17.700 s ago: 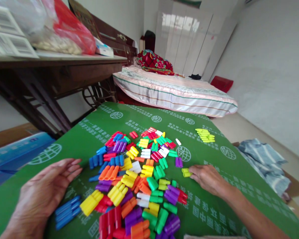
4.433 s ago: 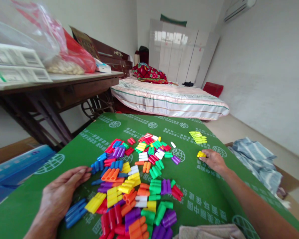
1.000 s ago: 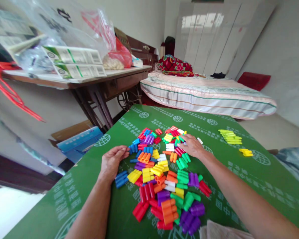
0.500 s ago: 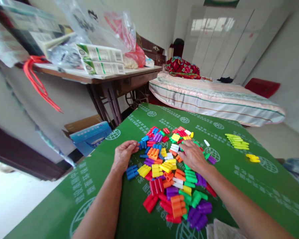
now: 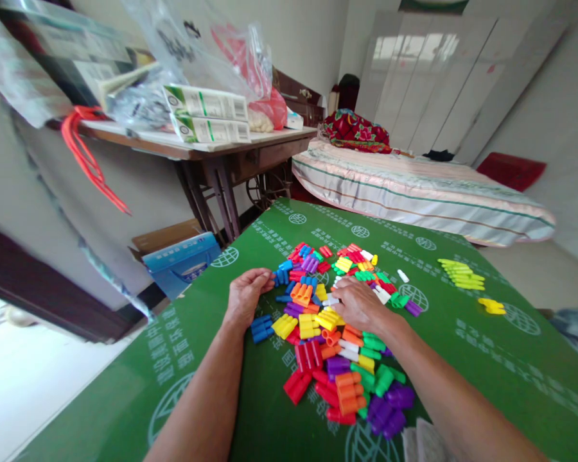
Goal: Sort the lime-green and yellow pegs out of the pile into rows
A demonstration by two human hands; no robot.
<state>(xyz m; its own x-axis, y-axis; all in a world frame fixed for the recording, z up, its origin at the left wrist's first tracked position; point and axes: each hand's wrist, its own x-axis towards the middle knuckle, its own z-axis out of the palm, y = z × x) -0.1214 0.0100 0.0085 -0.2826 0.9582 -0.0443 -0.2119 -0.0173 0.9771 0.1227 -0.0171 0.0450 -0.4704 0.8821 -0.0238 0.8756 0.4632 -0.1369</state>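
Bullet-shaped plastic building blocks in many colours lie in a loose pile on the green table point(image 5: 183, 385). At the pile's left edge is my left hand point(image 5: 248, 296), its thumb and fingers pinched together beside a blue block point(image 5: 282, 276). Whatever is between those fingertips is too small to make out. My right hand point(image 5: 359, 305) reaches over the middle of the pile with bent fingers, their tips down by a white block point(image 5: 331, 301). The hand itself hides what the fingers grip. Nearer me lie red blocks point(image 5: 308, 356), orange blocks point(image 5: 349, 393) and purple blocks point(image 5: 386, 414).
Lime-yellow blocks point(image 5: 462, 276) and a yellow block point(image 5: 491, 306) lie apart on the right. A grey cloth point(image 5: 424, 443) is at the near edge. Left stands a sewing table point(image 5: 192, 151) with boxes and bags; behind is a bed point(image 5: 414, 186).
My right hand has shifted left and toward me across the pile, uncovering green and white blocks behind it. My left hand stays beside the blue blocks. The view has turned slightly left.
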